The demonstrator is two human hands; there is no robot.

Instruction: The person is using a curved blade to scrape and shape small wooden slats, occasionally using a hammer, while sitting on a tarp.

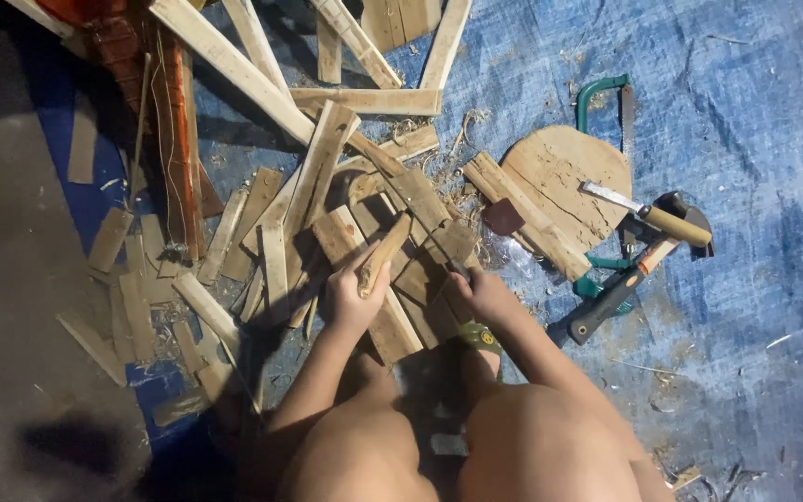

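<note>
— Blue tarp point(745, 307) underfoot, wood offcuts point(262, 232) heaped left?
— Yes. Left hand point(353, 299) has its fingers clamped on a short wood piece point(383, 253), centre. Right hand point(485, 296) is curled around a dark tool handle point(457, 270) just right.

Wood offcuts point(271, 232) lie heaped on the tarpaulin point(755, 84), left of a rounded board point(564, 177). A knife point(648, 214) rests on the board's right edge; a saw point(606, 93) lies behind it, a hatchet point(625, 284), apparently, before it.

Dim, soft-focus view; dark shadows at left.
</note>
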